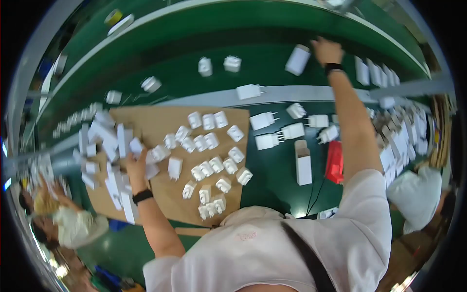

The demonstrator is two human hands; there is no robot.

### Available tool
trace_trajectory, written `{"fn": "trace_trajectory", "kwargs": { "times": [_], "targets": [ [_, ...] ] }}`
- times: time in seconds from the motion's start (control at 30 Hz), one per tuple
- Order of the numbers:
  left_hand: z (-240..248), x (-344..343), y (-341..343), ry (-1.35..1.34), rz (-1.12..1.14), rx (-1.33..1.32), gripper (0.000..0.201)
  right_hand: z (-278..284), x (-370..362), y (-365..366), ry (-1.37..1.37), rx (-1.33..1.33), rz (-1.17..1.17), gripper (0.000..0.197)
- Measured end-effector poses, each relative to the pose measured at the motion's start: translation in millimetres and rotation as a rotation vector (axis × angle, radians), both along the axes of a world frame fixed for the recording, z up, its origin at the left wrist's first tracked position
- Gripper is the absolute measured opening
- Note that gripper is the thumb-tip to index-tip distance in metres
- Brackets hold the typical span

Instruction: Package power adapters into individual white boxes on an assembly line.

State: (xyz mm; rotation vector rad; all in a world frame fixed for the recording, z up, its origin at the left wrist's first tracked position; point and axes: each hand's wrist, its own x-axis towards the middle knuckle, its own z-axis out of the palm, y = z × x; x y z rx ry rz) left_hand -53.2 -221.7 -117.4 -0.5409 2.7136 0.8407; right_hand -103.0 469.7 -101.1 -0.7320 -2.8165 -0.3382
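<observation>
My left hand [136, 166] is at the right side of a heap of small white cardboard boxes [108, 136]. Its thumb and fingers close around a small white box [136, 145], partly blurred. Stretched far forward over the green belt, my right hand [328, 51] has its fingers apart with nothing in them. Just left of it, apart from the fingers, an open-ended white box [297, 60] lies tilted. Several white plug chargers [209, 141] are spread on brown cardboard [160, 194] between my arms.
More chargers [267, 141] lie on the green table beside an upright open box [303, 163] and a red object [334, 162] with a black cable. White boxes crowd the right [404, 141]. Two chargers [232, 63] sit on the belt. Co-workers [73, 224] are at the left.
</observation>
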Motion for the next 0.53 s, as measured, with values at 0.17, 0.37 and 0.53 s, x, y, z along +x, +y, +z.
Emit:
{"fn": "trace_trajectory", "kwargs": {
  "times": [0.17,0.37,0.53],
  "targets": [
    [22,-13,49,0.013,0.076,-0.036,0.086,-4,24,73,-0.395,-0.228,0.071,0.058],
    [52,-29,60,0.004,0.370,0.453,0.071,45,35,120,-0.061,-0.730,0.104,0.035],
    [7,-53,16,-0.147,-0.241,-0.180,0.060,145,93,4,0.376,-1.191,0.083,0.047]
  ]
}}
